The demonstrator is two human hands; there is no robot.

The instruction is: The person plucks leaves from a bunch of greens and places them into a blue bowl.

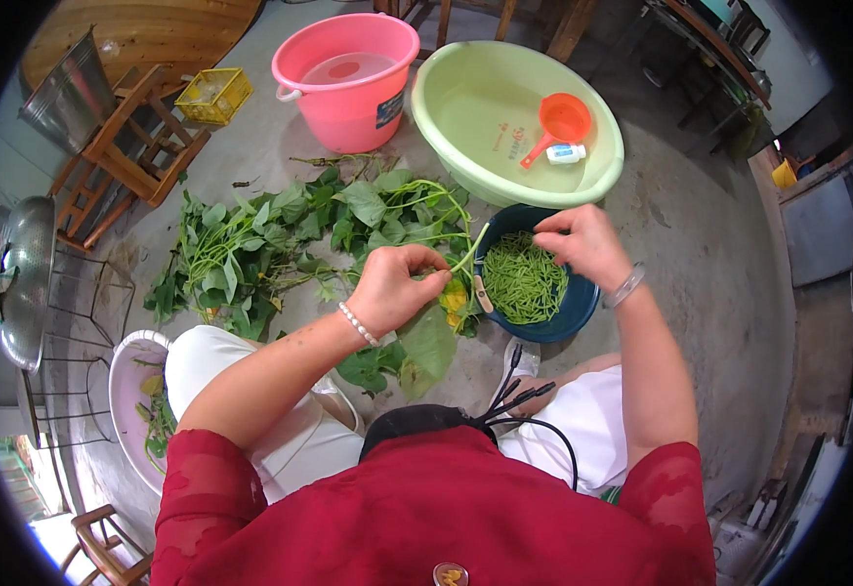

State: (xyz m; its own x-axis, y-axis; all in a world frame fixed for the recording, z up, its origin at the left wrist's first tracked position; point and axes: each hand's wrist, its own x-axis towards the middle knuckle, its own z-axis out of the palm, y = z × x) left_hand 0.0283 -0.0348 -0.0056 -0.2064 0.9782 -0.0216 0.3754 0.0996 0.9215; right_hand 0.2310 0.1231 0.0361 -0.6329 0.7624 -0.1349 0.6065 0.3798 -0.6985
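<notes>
My left hand (400, 286) pinches a green leaf stem (472, 249) between thumb and fingers, and a large leaf (428, 340) hangs below it. Over the far right part of a dark blue bucket (584, 311) is my right hand (580, 240), its thumb and fingertips close together; whether something small is between them I cannot tell. Many short cut green stems (521, 282) lie in the bucket. Leafy green vines (309, 212) spread over the floor to the left of the bucket, with some yellow leaves (454, 299) beside its handle.
Beyond the vines stands a pink bucket (353, 110). Right of it, a pale green basin (463, 124) holds a red dipper (565, 117) and a white bottle (564, 153). By my left knee is a pale tub (127, 410) with leaves. Wooden chairs (130, 157) and a yellow crate (230, 95) stand far left.
</notes>
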